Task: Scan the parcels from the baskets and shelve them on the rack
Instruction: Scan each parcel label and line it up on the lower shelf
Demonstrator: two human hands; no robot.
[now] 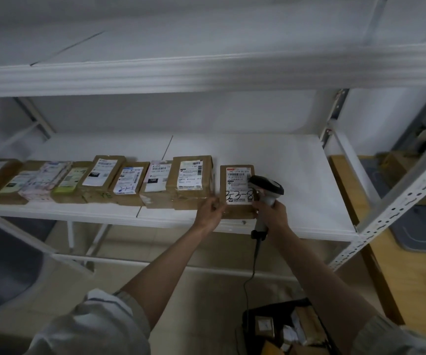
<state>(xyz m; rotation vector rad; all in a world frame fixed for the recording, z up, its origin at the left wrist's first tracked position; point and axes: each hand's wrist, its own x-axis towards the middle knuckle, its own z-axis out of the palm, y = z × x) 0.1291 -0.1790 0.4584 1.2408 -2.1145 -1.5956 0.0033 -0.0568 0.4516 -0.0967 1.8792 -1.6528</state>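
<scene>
While a row of parcels [99,179] lines the white rack [296,175] shelf, the left hand [210,210] pinches the front left corner of the rightmost parcel [236,185], lying flat at the shelf's front edge. The right hand [271,213] grips a scanner [267,188], its head over the label. Below, a basket [283,326] holds more parcels.

This looks like a parcel storeroom or mail room. A white metal rack [386,201] holds a row of brown boxes [191,180] with printed labels, a hand scanner [267,190] is there, and a basket [291,329] holds more parcels
</scene>
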